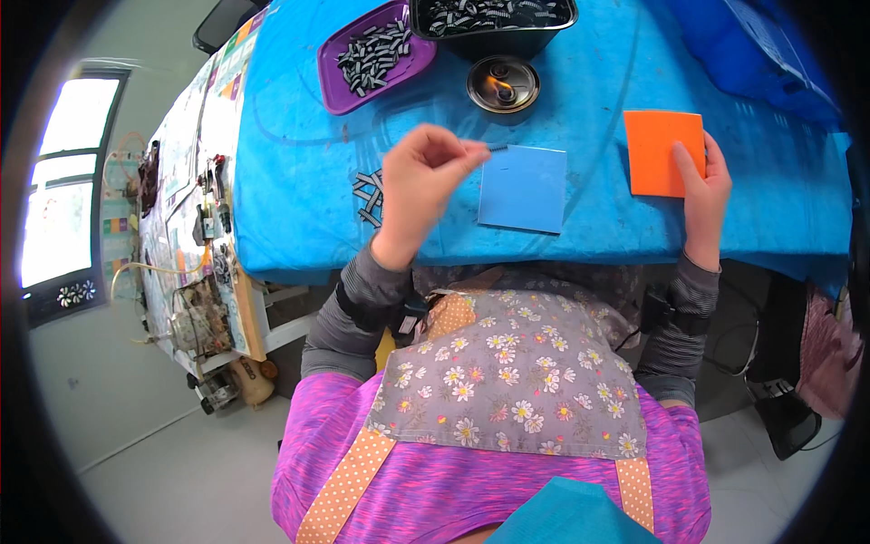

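My left hand (424,186) is closed in a pinch on a small black-and-white striped strip (497,148), which sticks out past the fingertips. The strip is over the top left edge of a light blue square (523,192) lying on the table; whether they touch I cannot tell. Beyond it stands a round open tin (503,89) with a small flame burning in its middle. Off to the right, my right hand (707,190) grips an orange square (662,152), thumb on its face and fingers behind. Several loose striped strips (369,196) lie partly hidden behind my left hand.
A purple tray (331,86) full of striped strips stands at the back left of the blue-covered table (589,82). Next to it is a black tub (494,43) holding more. A blue plastic bin (766,63) occupies the far right. A cluttered side bench (177,227) adjoins on the left.
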Action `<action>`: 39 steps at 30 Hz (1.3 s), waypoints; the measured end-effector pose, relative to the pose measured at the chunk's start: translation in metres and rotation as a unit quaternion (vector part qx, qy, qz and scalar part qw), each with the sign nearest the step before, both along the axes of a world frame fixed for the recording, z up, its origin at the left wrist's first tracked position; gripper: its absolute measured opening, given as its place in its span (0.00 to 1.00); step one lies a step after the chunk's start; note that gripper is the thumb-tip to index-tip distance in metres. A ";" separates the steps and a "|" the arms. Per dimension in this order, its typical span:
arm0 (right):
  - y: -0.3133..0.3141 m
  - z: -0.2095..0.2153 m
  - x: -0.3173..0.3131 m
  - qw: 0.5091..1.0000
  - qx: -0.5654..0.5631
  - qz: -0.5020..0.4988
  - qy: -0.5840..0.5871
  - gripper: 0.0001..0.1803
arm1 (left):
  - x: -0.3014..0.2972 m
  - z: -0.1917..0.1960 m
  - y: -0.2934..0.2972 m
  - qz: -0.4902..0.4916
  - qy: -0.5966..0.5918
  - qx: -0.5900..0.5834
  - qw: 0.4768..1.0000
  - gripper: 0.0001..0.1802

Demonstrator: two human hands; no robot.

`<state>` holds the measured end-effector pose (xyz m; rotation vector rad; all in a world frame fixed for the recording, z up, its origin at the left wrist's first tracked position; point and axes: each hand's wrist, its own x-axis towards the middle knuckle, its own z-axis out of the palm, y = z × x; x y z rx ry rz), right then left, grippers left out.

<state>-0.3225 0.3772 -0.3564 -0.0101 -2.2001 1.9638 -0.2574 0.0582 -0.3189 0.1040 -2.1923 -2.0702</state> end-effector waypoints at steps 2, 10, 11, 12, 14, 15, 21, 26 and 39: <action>-0.002 0.004 0.005 1.000 -0.014 -0.004 -0.004 0.20 | 0.018 -0.009 0.006 -0.004 0.015 -0.028 0.999 0.07; -0.061 0.027 0.035 0.988 0.059 0.139 0.029 0.21 | 0.038 -0.032 0.000 -0.100 0.286 -0.352 0.886 0.10; -0.066 0.030 0.037 0.981 0.118 0.143 0.059 0.20 | 0.038 -0.031 -0.001 -0.131 0.324 -0.379 0.857 0.09; -0.070 0.032 0.039 0.981 0.119 0.144 0.059 0.20 | 0.039 -0.031 -0.003 -0.161 0.361 -0.406 0.824 0.08; -0.076 0.036 0.044 0.963 0.189 0.178 0.075 0.20 | 0.039 -0.029 -0.002 -0.165 0.377 -0.431 0.803 0.07; -0.077 0.038 0.045 0.959 0.199 0.184 0.085 0.20 | 0.040 -0.028 -0.002 -0.170 0.393 -0.458 0.779 0.06; -0.090 0.053 0.052 0.929 0.296 0.201 0.094 0.20 | 0.041 -0.027 -0.002 -0.166 0.387 -0.465 0.779 0.06; -0.101 0.057 0.054 0.903 0.361 0.196 0.123 0.19 | 0.041 -0.030 -0.002 -0.159 0.386 -0.467 0.780 0.06; -0.112 0.062 0.056 0.856 0.453 0.209 0.136 0.20 | 0.042 -0.036 -0.005 -0.135 0.383 -0.458 0.791 0.05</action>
